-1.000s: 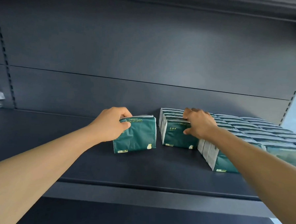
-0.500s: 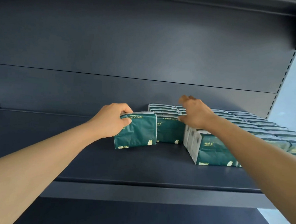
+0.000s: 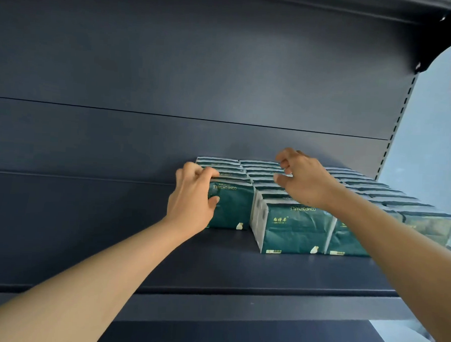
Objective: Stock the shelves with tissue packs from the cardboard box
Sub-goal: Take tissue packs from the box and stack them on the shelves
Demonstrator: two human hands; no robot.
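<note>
**At the row's left end, a pack going in**

On the dark metal shelf point(image 3: 240, 265), the left hand point(image 3: 191, 203) grips a dark green plastic-wrapped tissue pack point(image 3: 231, 207) by its left end, fingers curled over the top edge and thumb pressed on the front face. That pack stands upright, its long axis running left to right, touching the stocked block of matching green tissue packs point(image 3: 294, 226) on its right and set further back than the block's front pack. The left hand is plainly the nearer one; as I judge it, the pack needs only a push rightward and back to seat flush. The right hand point(image 3: 305, 180) hovers over the block's tops, fingers loosely curled and slightly spread, holding nothing. Both forearms reach up and forward. No cardboard box is in view.
</note>
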